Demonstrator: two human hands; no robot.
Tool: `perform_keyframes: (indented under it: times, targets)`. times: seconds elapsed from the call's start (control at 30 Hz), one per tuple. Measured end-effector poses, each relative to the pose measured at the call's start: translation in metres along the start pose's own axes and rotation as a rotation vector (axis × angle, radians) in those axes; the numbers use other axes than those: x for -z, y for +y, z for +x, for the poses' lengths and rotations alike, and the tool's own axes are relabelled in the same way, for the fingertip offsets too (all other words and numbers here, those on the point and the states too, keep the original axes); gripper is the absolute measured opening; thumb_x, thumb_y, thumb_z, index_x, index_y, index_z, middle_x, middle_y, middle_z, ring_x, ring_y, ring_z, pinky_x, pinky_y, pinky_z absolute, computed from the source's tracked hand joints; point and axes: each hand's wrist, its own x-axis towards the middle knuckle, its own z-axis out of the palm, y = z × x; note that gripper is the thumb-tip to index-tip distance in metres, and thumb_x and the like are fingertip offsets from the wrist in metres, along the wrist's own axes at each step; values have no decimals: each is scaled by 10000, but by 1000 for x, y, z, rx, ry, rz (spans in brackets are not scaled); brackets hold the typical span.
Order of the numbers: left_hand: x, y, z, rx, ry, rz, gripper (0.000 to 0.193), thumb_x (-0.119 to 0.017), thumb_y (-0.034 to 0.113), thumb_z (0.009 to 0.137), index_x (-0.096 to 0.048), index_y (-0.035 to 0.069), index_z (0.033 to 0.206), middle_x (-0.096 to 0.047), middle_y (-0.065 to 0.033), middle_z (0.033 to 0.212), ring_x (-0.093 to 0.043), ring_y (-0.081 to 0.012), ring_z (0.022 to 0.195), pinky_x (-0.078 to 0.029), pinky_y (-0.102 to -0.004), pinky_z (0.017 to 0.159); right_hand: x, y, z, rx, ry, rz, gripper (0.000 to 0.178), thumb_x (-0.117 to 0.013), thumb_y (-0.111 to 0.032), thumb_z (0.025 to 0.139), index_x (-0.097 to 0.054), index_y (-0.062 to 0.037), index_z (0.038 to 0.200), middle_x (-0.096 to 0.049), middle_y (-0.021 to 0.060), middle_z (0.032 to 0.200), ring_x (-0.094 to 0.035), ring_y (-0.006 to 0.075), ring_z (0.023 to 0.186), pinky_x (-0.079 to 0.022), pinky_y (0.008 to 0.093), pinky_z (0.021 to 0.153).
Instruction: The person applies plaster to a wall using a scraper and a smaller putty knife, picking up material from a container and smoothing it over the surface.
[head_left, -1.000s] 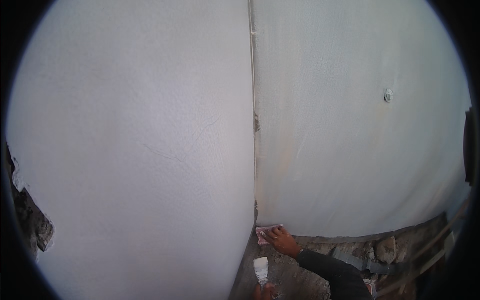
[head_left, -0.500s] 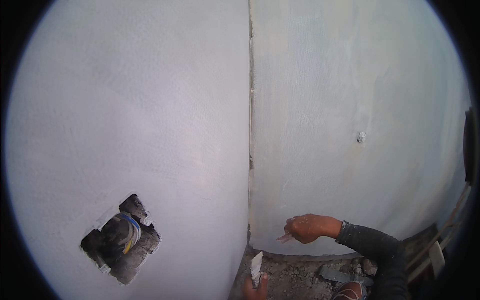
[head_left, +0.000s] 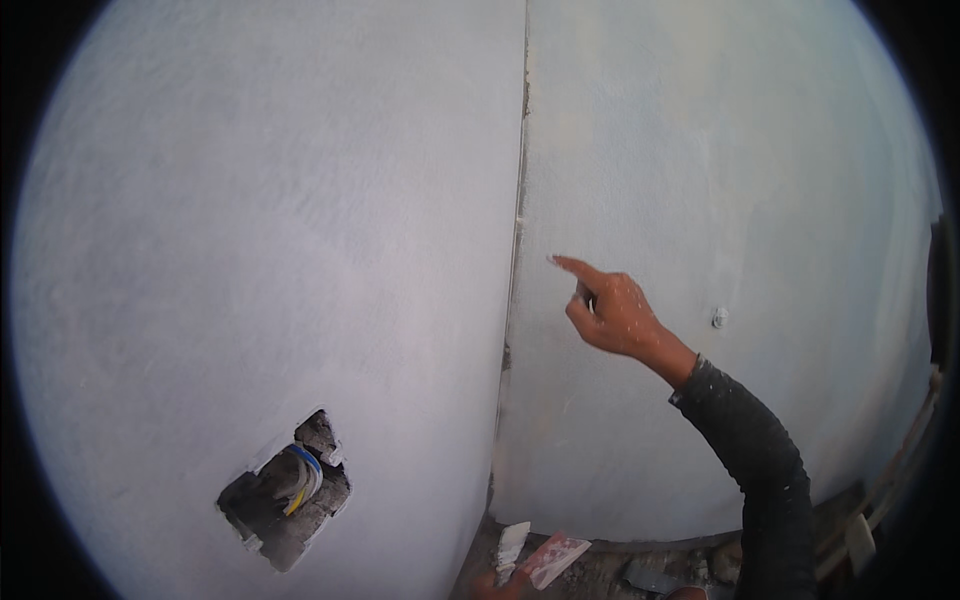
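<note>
My right hand [head_left: 618, 314] is raised beside the vertical corner joint [head_left: 517, 235] between two pale plastered walls. Its index finger points left toward the joint, with a dab of white at the tip; the other fingers are curled, and nothing is held. White specks dot its skin. Low at the bottom edge, my left hand [head_left: 500, 588] is closed, partly cut off by the frame. From it rise a putty-smeared white scraper [head_left: 511, 545] and a flat pinkish scraper [head_left: 556, 559] streaked with white. Their handles are hidden.
A rough square hole with loose wires [head_left: 305, 480] opens in the left wall [head_left: 200, 250]. A small fitting [head_left: 719, 317] sticks out of the right wall [head_left: 640, 440]. Rubble and a grey slab [head_left: 650, 577] lie at the wall's foot; boards [head_left: 860, 540] lean at the far right.
My right hand has risen from low by the wall's foot, index finger now stretched out. The pinkish scraper it held is now at my left hand. The view has shifted slightly.
</note>
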Motion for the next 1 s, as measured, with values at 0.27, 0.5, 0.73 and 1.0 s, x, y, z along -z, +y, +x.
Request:
perform_keyframes:
  times: [0.27, 0.5, 0.73, 1.0]
  targets:
    - [-16, -22, -2, -23, 22, 93, 324, -784, 315, 964, -761, 1, 1038, -687, -27, 782, -622, -160, 717, -539, -382, 645, 41, 18, 209, -192, 213, -182, 741, -550, -123, 903, -458, -75, 1637, -743, 153, 793, -659, 202, 646, -584, 383, 789]
    - [-6, 37, -33, 126, -75, -52, 256, -764, 273, 980, -744, 18, 974, -669, -21, 779, -591, -133, 671, -503, -347, 578, -9, -4, 102, -183, -8, -71, 814, -585, -100, 860, -413, -78, 1656, -666, 132, 635, -660, 257, 575, -591, 415, 683]
    - [-4, -33, -13, 241, 27, -567, 249, -737, 279, 998, -720, 38, 942, -656, -11, 761, -566, -122, 612, -471, -318, 539, -149, 0, -35, -201, -76, 202, 883, -571, -43, 895, -251, -81, 1717, -540, 64, 541, -461, 155, 442, -474, 326, 542]
    - [17, -59, -17, 293, 106, -515, 252, -728, 288, 1007, -723, 40, 965, -650, -7, 758, -561, -120, 610, -466, -313, 541, -291, 10, -165, -291, -76, 377, 864, -606, -25, 911, -267, -63, 1704, -594, 115, 553, -592, 245, 458, -538, 403, 544]
